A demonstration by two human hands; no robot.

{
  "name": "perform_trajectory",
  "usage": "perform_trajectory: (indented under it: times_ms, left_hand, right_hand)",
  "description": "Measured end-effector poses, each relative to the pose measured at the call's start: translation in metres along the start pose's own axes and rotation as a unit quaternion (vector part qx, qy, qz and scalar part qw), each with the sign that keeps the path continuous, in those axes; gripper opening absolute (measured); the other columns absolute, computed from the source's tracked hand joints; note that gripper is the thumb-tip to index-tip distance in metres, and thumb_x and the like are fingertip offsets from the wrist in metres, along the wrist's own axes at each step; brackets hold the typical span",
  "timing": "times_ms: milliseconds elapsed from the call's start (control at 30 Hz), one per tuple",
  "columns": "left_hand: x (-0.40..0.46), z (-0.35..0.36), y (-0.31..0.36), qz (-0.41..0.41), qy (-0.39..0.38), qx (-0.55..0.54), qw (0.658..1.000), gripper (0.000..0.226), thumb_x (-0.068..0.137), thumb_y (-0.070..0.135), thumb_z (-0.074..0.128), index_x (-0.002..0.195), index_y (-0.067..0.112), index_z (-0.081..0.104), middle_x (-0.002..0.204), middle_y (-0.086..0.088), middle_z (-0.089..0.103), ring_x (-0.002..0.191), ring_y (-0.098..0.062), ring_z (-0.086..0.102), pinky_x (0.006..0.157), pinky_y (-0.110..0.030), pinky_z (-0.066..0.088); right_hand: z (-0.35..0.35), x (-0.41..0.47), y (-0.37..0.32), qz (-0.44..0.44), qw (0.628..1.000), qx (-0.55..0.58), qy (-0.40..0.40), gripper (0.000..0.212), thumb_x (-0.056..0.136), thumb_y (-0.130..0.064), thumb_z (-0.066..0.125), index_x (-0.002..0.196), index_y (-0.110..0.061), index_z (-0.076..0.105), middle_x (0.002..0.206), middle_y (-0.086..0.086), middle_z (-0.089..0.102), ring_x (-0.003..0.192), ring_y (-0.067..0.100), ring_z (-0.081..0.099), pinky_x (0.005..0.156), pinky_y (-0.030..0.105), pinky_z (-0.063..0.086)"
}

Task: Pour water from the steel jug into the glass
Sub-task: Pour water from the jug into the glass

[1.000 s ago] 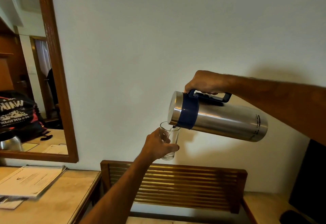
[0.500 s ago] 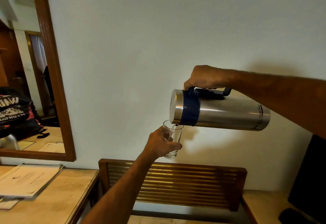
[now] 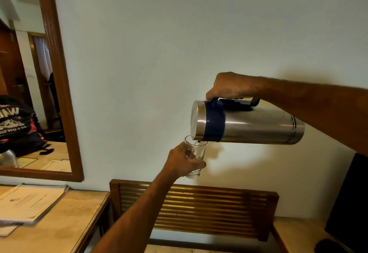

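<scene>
The steel jug (image 3: 256, 126) with a dark blue collar and handle lies almost level in the air, its lid end pointing left. My right hand (image 3: 229, 86) grips the handle from above. Its spout sits over the rim of a clear glass (image 3: 196, 154), and a thin stream of water runs into the glass. My left hand (image 3: 182, 162) is wrapped round the lower part of the glass and holds it up, slightly tilted, in front of the white wall.
Below the hands stands a slatted wooden rack (image 3: 199, 209). A marble-topped table (image 3: 65, 225) at the lower left carries papers (image 3: 29, 203). A wood-framed mirror (image 3: 59, 85) hangs at the left. A dark screen (image 3: 350, 203) stands at the right edge.
The jug's base has risen, so the jug went from tilted base-down to almost level. Water now runs into the glass. The glass stays under the spout.
</scene>
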State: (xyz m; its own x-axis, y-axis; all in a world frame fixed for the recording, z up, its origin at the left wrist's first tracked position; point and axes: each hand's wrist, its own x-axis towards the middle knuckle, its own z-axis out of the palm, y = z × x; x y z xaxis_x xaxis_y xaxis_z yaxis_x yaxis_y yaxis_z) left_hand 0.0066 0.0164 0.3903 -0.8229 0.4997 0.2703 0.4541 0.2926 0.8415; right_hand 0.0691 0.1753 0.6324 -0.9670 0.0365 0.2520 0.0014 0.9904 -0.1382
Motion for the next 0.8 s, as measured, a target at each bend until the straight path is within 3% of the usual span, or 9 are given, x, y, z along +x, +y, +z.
perform_trajectory:
  times_ms: [133,300,633,733,800]
  left_hand:
    - [0.001,0.001,-0.001,0.003,0.001,-0.005,1.0,0.077,0.044,0.064,0.077,0.11,0.033,0.052,0.095,0.019,0.061,0.081,-0.009,0.065,0.05,-0.007,0.043]
    - [0.006,0.002,-0.005,0.003,0.002,-0.004,1.0,0.074,0.051,0.055,0.082,0.114,0.03,0.052,0.108,0.007,0.064,0.098,-0.021,0.066,0.062,-0.013,0.046]
    - [0.006,0.002,-0.012,-0.002,0.005,0.016,1.0,0.072,0.053,0.053,0.083,0.113,0.028,0.052,0.113,0.003,0.065,0.096,-0.021,0.066,0.066,-0.019,0.05]
    - [0.007,0.002,-0.013,-0.004,0.006,0.016,1.0,0.072,0.054,0.051,0.084,0.114,0.027,0.052,0.114,0.002,0.064,0.099,-0.023,0.066,0.074,-0.025,0.053]
    - [0.007,0.001,-0.012,-0.005,0.005,0.013,1.0,0.072,0.056,0.049,0.086,0.115,0.027,0.052,0.116,0.001,0.064,0.1,-0.023,0.065,0.07,-0.021,0.052]
  right_hand:
    - [0.0,0.0,-0.002,-0.005,1.0,0.003,-0.003,0.029,0.08,-0.039,0.07,0.063,-0.015,0.07,0.057,-0.001,0.061,0.053,0.011,0.053,0.055,0.027,0.04]
    - [-0.001,0.002,-0.002,-0.007,1.0,0.01,0.0,0.031,0.078,-0.04,0.069,0.064,-0.012,0.071,0.056,0.0,0.061,0.052,0.012,0.054,0.054,0.027,0.042]
    - [-0.003,0.006,0.001,-0.001,1.0,0.006,0.002,0.036,0.069,-0.049,0.068,0.063,-0.013,0.072,0.047,-0.007,0.06,0.049,0.009,0.054,0.052,0.027,0.043]
    - [-0.004,0.007,0.001,0.0,1.0,0.002,0.006,0.037,0.068,-0.05,0.068,0.063,-0.013,0.072,0.044,-0.009,0.06,0.046,0.007,0.054,0.051,0.026,0.042]
    - [-0.004,0.009,0.0,0.0,1.0,0.0,0.009,0.037,0.068,-0.05,0.069,0.062,-0.013,0.071,0.044,-0.009,0.059,0.046,0.007,0.054,0.051,0.026,0.042]
